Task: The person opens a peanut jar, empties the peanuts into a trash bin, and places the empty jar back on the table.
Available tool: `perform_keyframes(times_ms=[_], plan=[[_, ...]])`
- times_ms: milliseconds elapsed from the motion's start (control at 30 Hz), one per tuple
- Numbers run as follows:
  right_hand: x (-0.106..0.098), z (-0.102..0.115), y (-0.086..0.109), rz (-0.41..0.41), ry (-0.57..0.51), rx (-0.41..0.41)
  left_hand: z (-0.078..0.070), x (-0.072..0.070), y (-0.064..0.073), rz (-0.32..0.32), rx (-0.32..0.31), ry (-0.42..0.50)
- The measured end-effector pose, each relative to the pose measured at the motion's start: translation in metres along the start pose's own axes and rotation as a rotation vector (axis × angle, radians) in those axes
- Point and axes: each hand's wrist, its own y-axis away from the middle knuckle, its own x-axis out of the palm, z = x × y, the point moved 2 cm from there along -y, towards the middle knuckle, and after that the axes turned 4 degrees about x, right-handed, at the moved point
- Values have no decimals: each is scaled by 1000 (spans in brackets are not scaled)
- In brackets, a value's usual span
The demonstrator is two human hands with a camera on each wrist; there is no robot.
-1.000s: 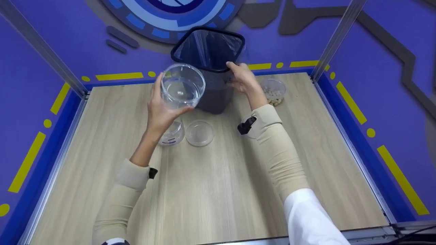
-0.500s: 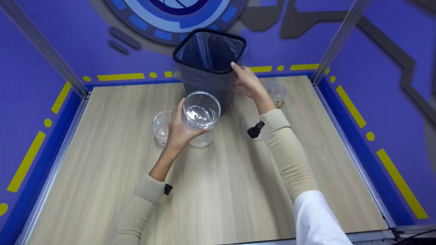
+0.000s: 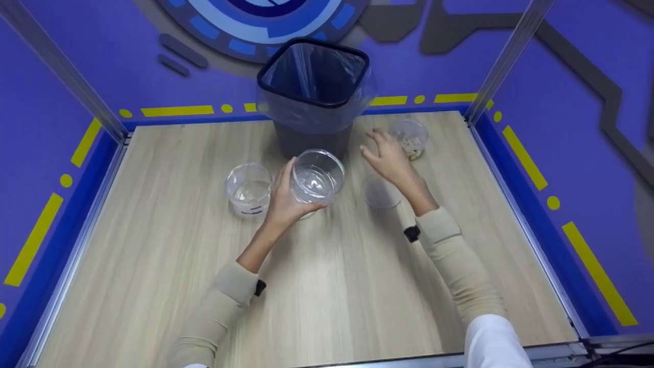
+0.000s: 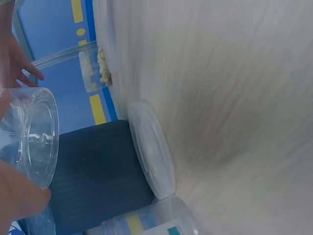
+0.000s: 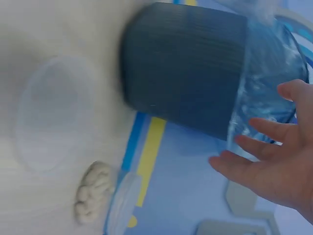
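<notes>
My left hand (image 3: 285, 204) grips a clear round plastic jar (image 3: 319, 178), fingers and thumb around its wall. The jar is held above the table with its mouth tilted up, and nothing shows inside. My right hand (image 3: 392, 159) hovers with its fingers spread, holding nothing. Below it lies a translucent round lid (image 3: 382, 193). Beyond the right hand is another clear jar (image 3: 412, 134) holding pale, peanut-like pieces (image 5: 93, 192). Another lid (image 4: 150, 149) appears in the left wrist view, mostly hidden behind the left hand and jar in the head view.
A dark bin (image 3: 311, 135) lined with a clear bag stands at the back against the purple wall. Left of the held jar, a second clear jar (image 3: 248, 190) stands on the wooden table (image 3: 327, 291). Purple panels (image 3: 577, 168) enclose the table at the sides.
The left hand has brought the jar from beside the bin toward me and to the right. My right hand has let go of the bin's rim and drawn back with fingers spread.
</notes>
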Motion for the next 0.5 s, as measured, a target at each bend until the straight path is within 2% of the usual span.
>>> perform_keyframes(times_ms=[133, 267, 400, 500], plan=[[13, -11, 21, -30, 126, -67, 6, 12, 3, 16, -17, 8], [22, -22, 37, -73, 175, -116, 10, 24, 7, 42, -82, 26], [31, -32, 49, -96, 199, -108, 16, 38, 10, 65, -122, 39], [38, -39, 56, -75, 227, -83, 22, 48, 13, 89, -133, 21]])
